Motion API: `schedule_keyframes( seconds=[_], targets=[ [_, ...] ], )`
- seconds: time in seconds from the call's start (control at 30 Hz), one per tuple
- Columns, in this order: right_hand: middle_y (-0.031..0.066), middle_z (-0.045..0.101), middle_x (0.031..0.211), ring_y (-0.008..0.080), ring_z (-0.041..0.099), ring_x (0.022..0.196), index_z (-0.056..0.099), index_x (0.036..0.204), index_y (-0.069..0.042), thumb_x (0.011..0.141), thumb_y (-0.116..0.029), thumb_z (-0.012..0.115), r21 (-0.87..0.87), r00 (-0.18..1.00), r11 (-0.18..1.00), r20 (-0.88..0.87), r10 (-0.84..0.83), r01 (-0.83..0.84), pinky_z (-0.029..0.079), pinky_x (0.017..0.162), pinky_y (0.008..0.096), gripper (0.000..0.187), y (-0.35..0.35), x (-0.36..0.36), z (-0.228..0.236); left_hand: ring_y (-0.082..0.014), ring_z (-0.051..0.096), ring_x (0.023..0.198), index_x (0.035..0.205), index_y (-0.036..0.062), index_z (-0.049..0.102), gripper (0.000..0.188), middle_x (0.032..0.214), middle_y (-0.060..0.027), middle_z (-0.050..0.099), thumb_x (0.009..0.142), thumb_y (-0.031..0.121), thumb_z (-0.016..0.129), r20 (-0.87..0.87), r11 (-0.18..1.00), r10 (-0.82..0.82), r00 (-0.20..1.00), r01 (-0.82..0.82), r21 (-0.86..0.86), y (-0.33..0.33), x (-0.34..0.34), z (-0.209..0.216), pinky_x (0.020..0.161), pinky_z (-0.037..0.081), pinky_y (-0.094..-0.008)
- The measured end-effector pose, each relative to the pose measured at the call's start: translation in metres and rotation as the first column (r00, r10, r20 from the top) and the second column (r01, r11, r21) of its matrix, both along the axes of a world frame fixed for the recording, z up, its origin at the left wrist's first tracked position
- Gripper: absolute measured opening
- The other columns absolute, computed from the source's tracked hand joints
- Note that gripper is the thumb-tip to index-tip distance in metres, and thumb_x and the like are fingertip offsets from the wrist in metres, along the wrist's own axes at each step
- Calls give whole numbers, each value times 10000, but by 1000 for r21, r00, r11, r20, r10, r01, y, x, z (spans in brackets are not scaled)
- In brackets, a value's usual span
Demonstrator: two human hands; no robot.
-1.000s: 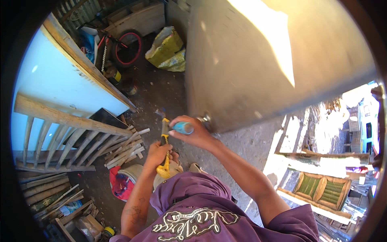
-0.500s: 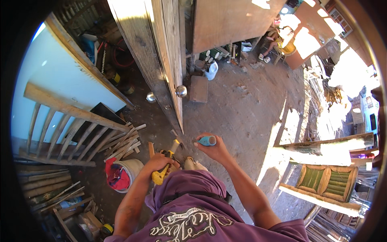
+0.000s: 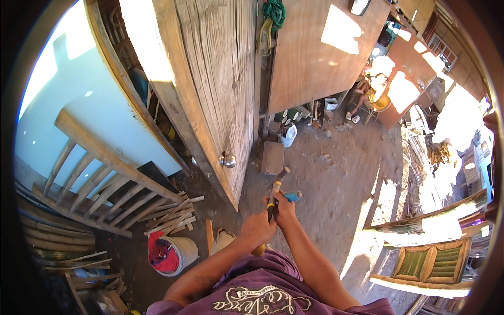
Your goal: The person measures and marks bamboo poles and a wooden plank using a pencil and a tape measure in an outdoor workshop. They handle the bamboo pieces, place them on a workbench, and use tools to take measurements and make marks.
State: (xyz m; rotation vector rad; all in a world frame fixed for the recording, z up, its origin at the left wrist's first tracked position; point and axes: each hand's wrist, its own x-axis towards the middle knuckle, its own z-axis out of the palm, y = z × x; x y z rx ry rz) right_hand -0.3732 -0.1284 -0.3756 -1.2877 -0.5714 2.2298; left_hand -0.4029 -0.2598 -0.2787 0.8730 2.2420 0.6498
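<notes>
In front of my waist, my left hand (image 3: 257,228) is closed around the yellow-and-black handle of a hammer (image 3: 275,188). Its metal head points away from me, and the yellow butt shows below my wrist. Close against it, my right hand (image 3: 285,209) is closed on a blue cylinder (image 3: 294,196) with a rounded end, whose kind I cannot make out. The right fingertips and thumb meet the hammer's shaft, partly hidden by the hand. A wooden door (image 3: 210,100) with a round metal knob (image 3: 227,160) stands ahead to the left.
At left are a bucket (image 3: 184,257) with red cloth, a slatted wooden frame (image 3: 110,152) and a pile of wood strips (image 3: 176,218). A brown block (image 3: 273,157) lies by the door. Far right, a person (image 3: 367,94) sits on a chair; a wooden panel (image 3: 428,262) lies nearer.
My left hand has brought the hammer up and right, against my right hand. The right hand has turned, with the blue cylinder now pointing right. The view has tilted up toward the door.
</notes>
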Motion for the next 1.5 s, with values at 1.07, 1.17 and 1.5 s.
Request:
schedule_keyframes(
  seconds=[1.07, 1.17, 1.5],
  targets=[
    [147, 668, 827, 222, 673, 600, 594, 1161, 81, 872, -74, 704, 335, 684, 617, 138, 716, -713, 552, 496, 330, 346, -55, -379, 36, -474, 376, 1322, 1309, -54, 534, 570, 1467, -258, 379, 797, 177, 636, -308, 805, 591, 746, -517, 291, -86, -461, -82, 1086, 372, -514],
    [145, 668, 767, 213, 652, 562, 595, 1185, 52, 886, -117, 696, 314, 564, 495, 187, 804, -810, 534, 490, 321, 358, -50, -423, 31, -449, 519, 1208, 1211, -79, 602, 489, 1282, -287, 552, 809, 198, 637, -118, 662, 728, 675, -650, 372, -90, -455, -81, 1040, 427, -463],
    [159, 667, 824, 232, 660, 576, 584, 1181, 57, 883, -69, 693, 172, -94, -143, 267, 959, -975, 555, 484, 334, 342, -63, -506, 30, -292, 690, 999, 1168, -22, 647, 372, 1059, -199, 704, 910, 245, 620, 230, 72, 960, 158, -938, 340, -69, -374, -63, 866, 523, -390]
  ],
)
